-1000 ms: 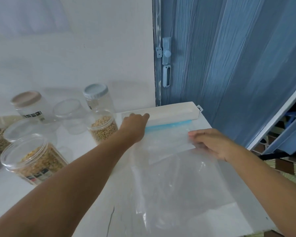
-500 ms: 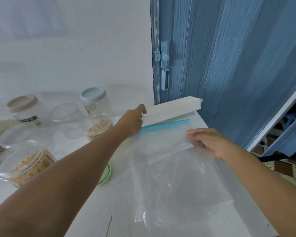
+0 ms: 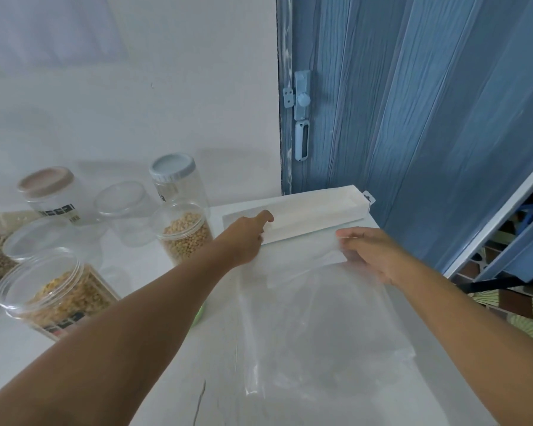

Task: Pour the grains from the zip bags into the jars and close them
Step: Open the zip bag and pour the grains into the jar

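While flat on the table (image 3: 154, 379), empty zip bag (image 3: 314, 333), top edge in right grip's (image 3: 371, 253) pinch.

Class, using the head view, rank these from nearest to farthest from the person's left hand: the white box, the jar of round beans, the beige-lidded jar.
1. White box, under the left hand.
2. Jar of round beans, just left.
3. Beige-lidded jar, far left, back.

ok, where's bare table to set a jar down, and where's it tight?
Free: the near white tabletop between the left forearm and the clear zip bag. Crowded: the far-left cluster round the pea jar and corn jar. The far edge is taken by the white box under the left hand.
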